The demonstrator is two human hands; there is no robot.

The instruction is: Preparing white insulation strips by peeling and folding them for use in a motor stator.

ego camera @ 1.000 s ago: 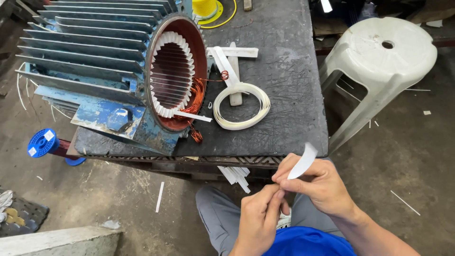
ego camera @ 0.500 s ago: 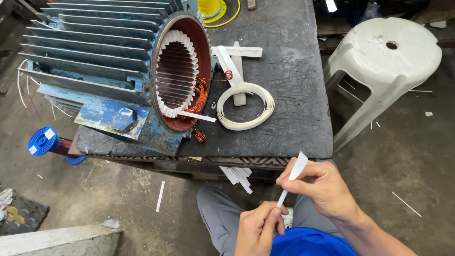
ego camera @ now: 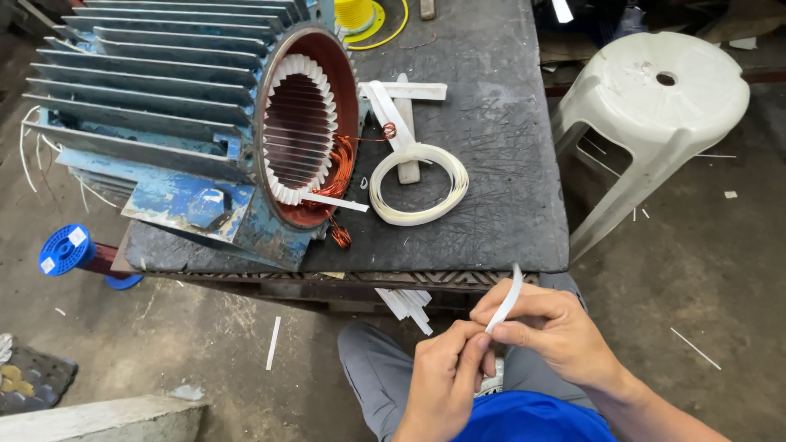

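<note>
Both hands have drawn together since half a second ago: then the left hand held the strip's lower end well below the right, and now its fingers sit just under the right thumb, with the strip bowed instead of straight.

Left hand (ego camera: 446,378) comes up from the lower edge of the view, knuckles toward the camera, thumb and forefinger pinched narrowly on the bottom of the strip (ego camera: 508,299). Right hand (ego camera: 555,329) reaches in from the lower right, wrist low, fingers curled, thumb and forefinger closed on the same strip a little higher. The two hands touch.

This thin white strip stands nearly upright over the person's lap, its long axis running from the pinch up and slightly right, its free tip curving toward the near edge of the table (ego camera: 499,131). It ends just short of that edge.

More white strips (ego camera: 407,304) hang below the table's near edge. On the tabletop, toward the middle, lies a coil (ego camera: 418,184) of white strip, and left of it the blue motor (ego camera: 164,106) on its side, open end facing the coil, copper wire (ego camera: 340,164) spilling out. A yellow spool (ego camera: 354,12) stands at the far edge. A white stool (ego camera: 655,106) stands right of the table.
</note>
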